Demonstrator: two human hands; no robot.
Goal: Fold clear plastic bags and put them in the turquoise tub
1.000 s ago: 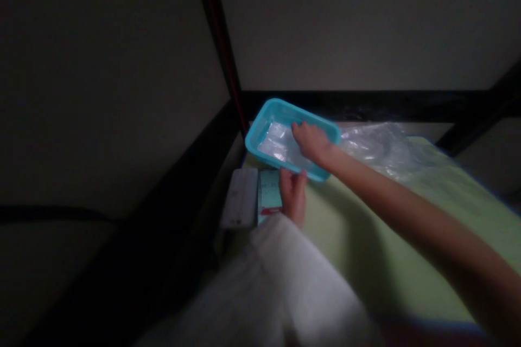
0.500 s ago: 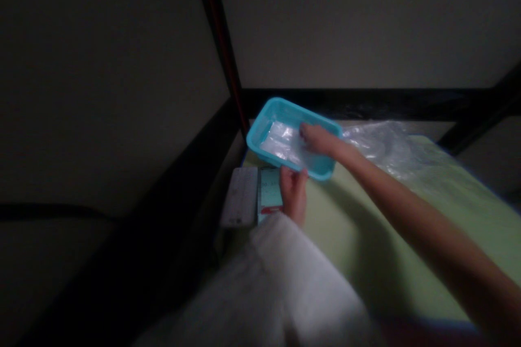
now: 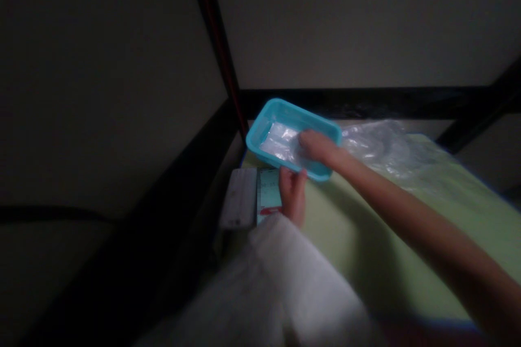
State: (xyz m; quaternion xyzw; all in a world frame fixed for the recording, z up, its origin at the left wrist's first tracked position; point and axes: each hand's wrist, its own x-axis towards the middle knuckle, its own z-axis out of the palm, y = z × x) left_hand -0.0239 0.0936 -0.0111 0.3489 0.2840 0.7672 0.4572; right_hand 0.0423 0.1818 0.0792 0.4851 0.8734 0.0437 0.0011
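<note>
A turquoise plastic basket (image 3: 293,110), tilted a little, is held over the green surface near the far left corner. My left hand (image 3: 293,195) grips its near rim, with the thumb and fingers at the edge. Inside the basket, over the right part of its floor, is my right hand (image 3: 319,147), closed and bent downward. Its fingertips are blurred, and whatever they hold is hidden. Shiny clear plastic (image 3: 280,141) shows on the basket floor beside the right hand.
A crumpled clear plastic sheet (image 3: 382,146) lies on the green tabletop (image 3: 456,249), right of the basket. Left of my left hand are a phone with a lit screen (image 3: 268,190) and a pale flat device (image 3: 239,198). Dark-framed walls (image 3: 366,27) stand behind.
My right hand has shifted slightly down inside the basket, and its forearm is a little lower. The left hand and the basket have hardly moved.
</note>
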